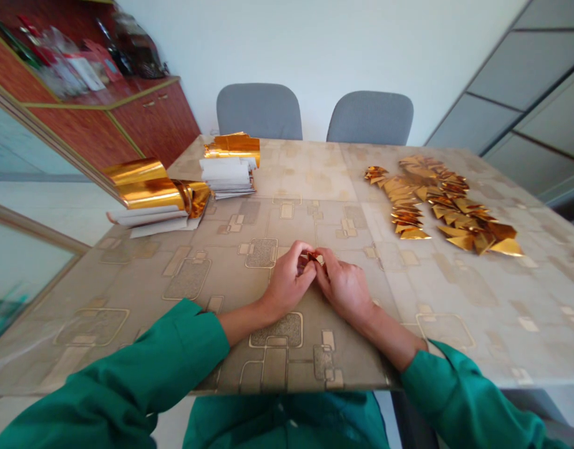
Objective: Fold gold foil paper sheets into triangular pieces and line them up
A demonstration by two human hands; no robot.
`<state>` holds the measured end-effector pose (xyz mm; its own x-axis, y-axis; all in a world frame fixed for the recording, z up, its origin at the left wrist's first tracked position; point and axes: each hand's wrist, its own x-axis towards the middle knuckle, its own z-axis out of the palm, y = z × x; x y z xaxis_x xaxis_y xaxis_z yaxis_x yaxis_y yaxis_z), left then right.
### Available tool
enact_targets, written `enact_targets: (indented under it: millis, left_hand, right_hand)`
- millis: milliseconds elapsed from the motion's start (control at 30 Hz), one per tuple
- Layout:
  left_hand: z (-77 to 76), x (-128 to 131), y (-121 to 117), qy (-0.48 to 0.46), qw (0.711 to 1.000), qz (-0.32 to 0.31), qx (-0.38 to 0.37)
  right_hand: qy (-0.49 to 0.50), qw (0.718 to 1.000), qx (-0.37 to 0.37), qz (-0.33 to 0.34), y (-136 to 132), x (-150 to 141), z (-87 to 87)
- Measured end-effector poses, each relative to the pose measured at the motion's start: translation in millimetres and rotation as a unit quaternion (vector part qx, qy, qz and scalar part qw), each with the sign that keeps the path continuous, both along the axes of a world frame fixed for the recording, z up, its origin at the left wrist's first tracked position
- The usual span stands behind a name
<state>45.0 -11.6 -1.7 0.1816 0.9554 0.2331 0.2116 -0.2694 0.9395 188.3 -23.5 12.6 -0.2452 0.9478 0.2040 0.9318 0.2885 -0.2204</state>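
Note:
My left hand (292,277) and my right hand (344,284) meet above the near middle of the table, fingertips pinched together. Between them is a small piece of gold foil paper (312,256), mostly covered by the fingers, so its shape is hard to make out. To the right lie rows of folded gold foil paper pieces (474,218), overlapping in curved chains. On the left are a curled stack of gold foil sheets (144,184) with white undersides and a bundle of white-backed sheets (227,174). Another gold stack (233,147) sits just behind that bundle.
The table (287,218) wears a beige patterned cover. Two grey chairs (259,111) stand at its far side against a white wall. At the back left is a reddish wooden cabinet (151,118) with bottles and bags on it. Grey panels (493,81) rise at the right.

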Motion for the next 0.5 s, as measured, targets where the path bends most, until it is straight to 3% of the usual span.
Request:
enact_targets:
  millis: [267, 500]
  left_hand:
    - [-7.8, 2.4, 3.4, 0.039, 0.999, 0.021, -0.004]
    - [-4.5, 0.3, 3.8, -0.003, 0.999, 0.034, -0.035]
  right_hand:
    - [0.004, 1.000, -0.005, -0.026, -2.6, -1.3, 0.0]
    - [0.097, 0.995, 0.030, -0.021, -2.7, 1.4, -3.8]
